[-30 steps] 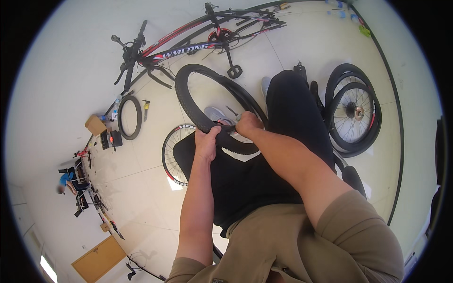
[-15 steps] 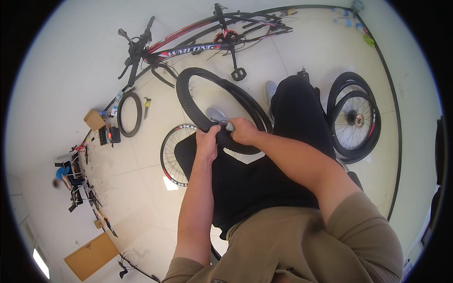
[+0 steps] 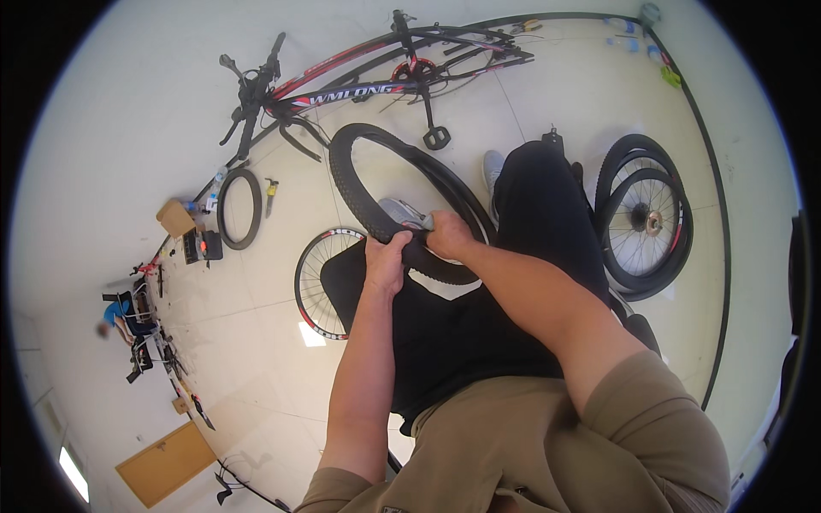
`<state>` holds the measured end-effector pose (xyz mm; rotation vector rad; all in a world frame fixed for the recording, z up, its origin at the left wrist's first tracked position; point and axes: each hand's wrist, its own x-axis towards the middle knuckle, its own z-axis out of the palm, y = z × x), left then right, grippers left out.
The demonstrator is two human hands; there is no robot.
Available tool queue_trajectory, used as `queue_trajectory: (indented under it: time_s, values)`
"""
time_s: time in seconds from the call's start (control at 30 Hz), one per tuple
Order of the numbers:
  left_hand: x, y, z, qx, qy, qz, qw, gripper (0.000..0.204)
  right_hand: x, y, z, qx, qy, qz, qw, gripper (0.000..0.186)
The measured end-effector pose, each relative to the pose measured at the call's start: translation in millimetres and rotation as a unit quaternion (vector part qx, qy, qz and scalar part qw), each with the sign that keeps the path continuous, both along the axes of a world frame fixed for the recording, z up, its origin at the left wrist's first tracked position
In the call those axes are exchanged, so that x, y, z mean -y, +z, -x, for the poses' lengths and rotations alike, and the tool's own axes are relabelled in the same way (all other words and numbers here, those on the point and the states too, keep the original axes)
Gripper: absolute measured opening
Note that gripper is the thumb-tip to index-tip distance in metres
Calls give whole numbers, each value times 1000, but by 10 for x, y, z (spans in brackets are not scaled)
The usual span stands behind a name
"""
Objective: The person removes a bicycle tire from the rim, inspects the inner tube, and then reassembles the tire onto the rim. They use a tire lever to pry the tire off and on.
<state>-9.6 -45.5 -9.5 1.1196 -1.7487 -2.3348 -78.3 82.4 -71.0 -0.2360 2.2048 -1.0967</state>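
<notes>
A black knobby bicycle tire [image 3: 352, 190] stands tilted between my knees. My left hand [image 3: 386, 261] is closed round its near part, thumb on top. Just to the right, my right hand [image 3: 450, 236] grips the same tire near its inner edge, its fingers partly hidden behind the rubber. Whether an inner tube sits inside cannot be made out. A bare wheel [image 3: 301, 299] with a red, white and black rim lies beside my left knee, partly covered by my leg.
A bicycle frame [image 3: 351, 90] without wheels lies ahead by the wall. On the right rest a wheel and tires [image 3: 609, 235]. To the left are another tire [image 3: 221, 209], a yellow-handled tool [image 3: 271, 197], a cardboard box [image 3: 175, 219] and a dark toolbox [image 3: 205, 246]. A person [image 3: 120, 318] sits far left.
My right hand has shifted slightly up and right along the tire, its fingers lower behind the rubber. My left hand keeps its grip. The whole view has shifted a little.
</notes>
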Motion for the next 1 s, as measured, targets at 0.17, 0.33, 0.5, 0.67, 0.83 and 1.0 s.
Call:
queue_trajectory:
  time_s: [0.17, 0.33, 0.5, 0.67, 0.83, 1.0]
  values:
    - [-35, 28, -30, 1, 7, -3, 1000, 31, -14, 105, 26, 14, -13, -32, 999, 26]
    - [-15, 51, -33, -7, 4, -12, 1000, 28, -23, 68, 54, 6, 37, 82, 996, 30]
    - [-23, 102, -52, 2, -2, -18, 1000, 29, -38, 280, 12, -23, 47, 152, 987, 32]
    - [-38, 76, -22, 12, -21, -19, 1000, 31, 27, 64, -17, -62, 20, 153, 986, 25]
    - [-48, 8, -65, -5, -3, -15, 1000, 34, 67, 27, -31, -49, -4, 114, 992, 24]
    - [-101, -12, -41, 19, -12, -18, 1000, 47, 60, -122, 37, -34, -38, 61, 997, 24]
